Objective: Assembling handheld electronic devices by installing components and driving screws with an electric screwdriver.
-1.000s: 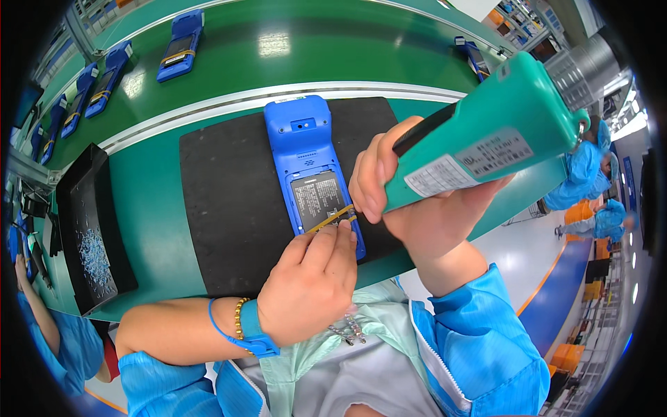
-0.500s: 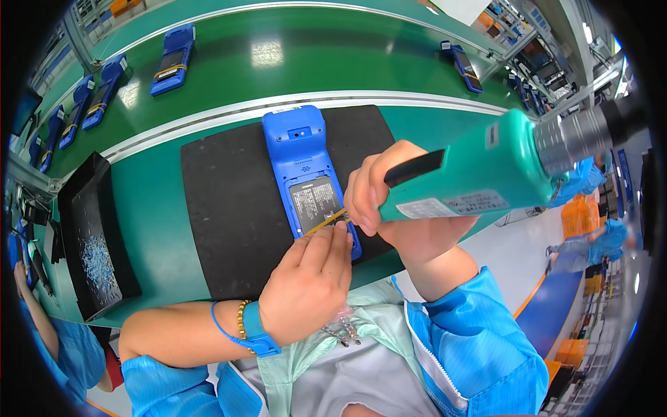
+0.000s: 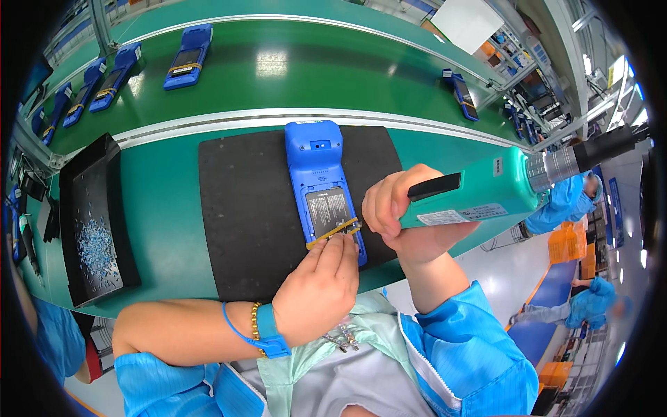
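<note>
A blue handheld terminal [image 3: 316, 161] lies on the black mat [image 3: 243, 208], its back up and its battery [image 3: 328, 208] showing in the uncovered bay. Across its lower part runs a yellow rubber band [image 3: 333, 233]. My left hand [image 3: 316, 292] rests at the terminal's near end, with its fingers pressed together on it just below the band; the fingertips are partly hidden. My right hand [image 3: 413, 215] is wrapped round a green electric screwdriver [image 3: 490, 186], beside the terminal's right edge. The screwdriver slants up to the right, and its tip is hidden by the hand.
A black tray [image 3: 125, 236] of small screws [image 3: 97, 247] stands on the left of the green table. Beyond the metal rail [image 3: 229, 121], more blue terminals [image 3: 189, 55] lie on a green belt [image 3: 306, 76]. Co-workers in blue are at both sides.
The view has shifted, so the terminal and mat appear lower and farther right. My right hand and the screwdriver sit slightly away from the terminal, and more of the band shows.
</note>
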The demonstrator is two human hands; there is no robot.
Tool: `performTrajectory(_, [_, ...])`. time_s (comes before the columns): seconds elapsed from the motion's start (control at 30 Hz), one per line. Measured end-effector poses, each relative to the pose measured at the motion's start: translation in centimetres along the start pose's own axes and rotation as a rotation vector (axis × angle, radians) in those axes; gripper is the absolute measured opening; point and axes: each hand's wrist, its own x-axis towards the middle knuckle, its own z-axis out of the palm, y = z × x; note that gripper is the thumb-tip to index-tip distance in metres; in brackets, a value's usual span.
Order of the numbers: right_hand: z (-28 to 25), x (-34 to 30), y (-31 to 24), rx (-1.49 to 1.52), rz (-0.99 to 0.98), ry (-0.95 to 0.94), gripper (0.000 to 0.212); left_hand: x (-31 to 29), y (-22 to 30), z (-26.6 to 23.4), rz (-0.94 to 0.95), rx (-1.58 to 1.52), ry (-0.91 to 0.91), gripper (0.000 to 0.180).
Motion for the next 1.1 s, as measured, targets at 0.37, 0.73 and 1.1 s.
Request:
performTrajectory(0.37, [0.4, 0.0, -1.0, -0.049, -0.007, -0.066, 0.087, -0.1, 0.1, -0.5, 0.016, -0.033, -0.008, 0.047])
performTrajectory(0.73, [1.8, 0.1, -3.6, 0.038, -0.046, -0.069, 0.095, -0.4, 0.3, -0.6, 0.022, -0.03, 0.018, 0.046])
performTrajectory(1.1, [4.1, 0.8, -1.2, 0.161, 0.107, -0.162, 0.089, -0.9, 1.9, 0.3, -0.012, -0.013, 0.054, 0.05])
